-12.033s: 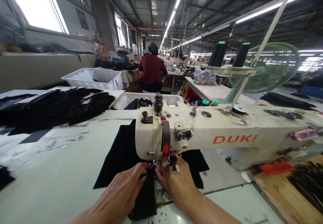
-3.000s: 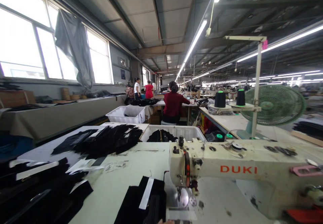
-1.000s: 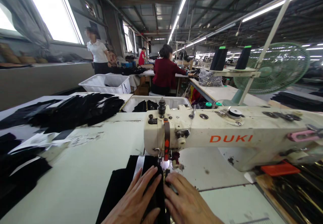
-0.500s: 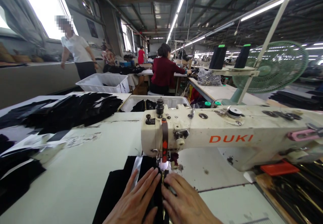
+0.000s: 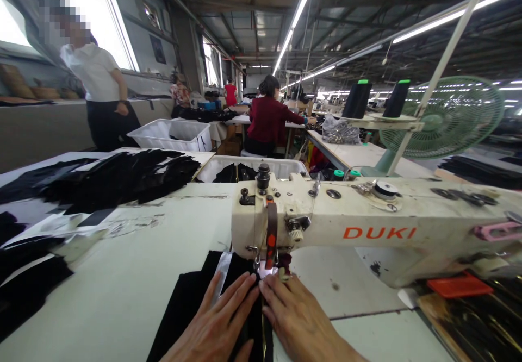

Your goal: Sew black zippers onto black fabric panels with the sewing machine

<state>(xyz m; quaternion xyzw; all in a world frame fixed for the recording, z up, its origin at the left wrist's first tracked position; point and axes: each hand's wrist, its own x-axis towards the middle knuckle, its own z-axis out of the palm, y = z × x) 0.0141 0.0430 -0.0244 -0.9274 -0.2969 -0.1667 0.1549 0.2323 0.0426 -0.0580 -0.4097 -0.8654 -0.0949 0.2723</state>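
My left hand point(image 5: 218, 326) lies flat, fingers spread, on a piece of black fabric point(image 5: 185, 307) with a pale strip along it. Beside it my right hand point(image 5: 299, 321) also lies flat, its fingertips close to the needle of a cream sewing machine point(image 5: 367, 226) marked DUKI. The two hands nearly touch along a seam line running toward the presser foot point(image 5: 267, 267). Neither hand grips anything.
A heap of black cut pieces point(image 5: 118, 174) lies at the back left of the table point(image 5: 122, 275), more at the left edge. White bins point(image 5: 171, 133) stand behind. A green fan point(image 5: 448, 114) and thread cones point(image 5: 356, 98) are at right. A person in white point(image 5: 100, 98) stands left; another in red point(image 5: 269, 120) sits ahead.
My hands have slid slightly forward on the fabric toward the needle. The person in white has walked closer along the left side.
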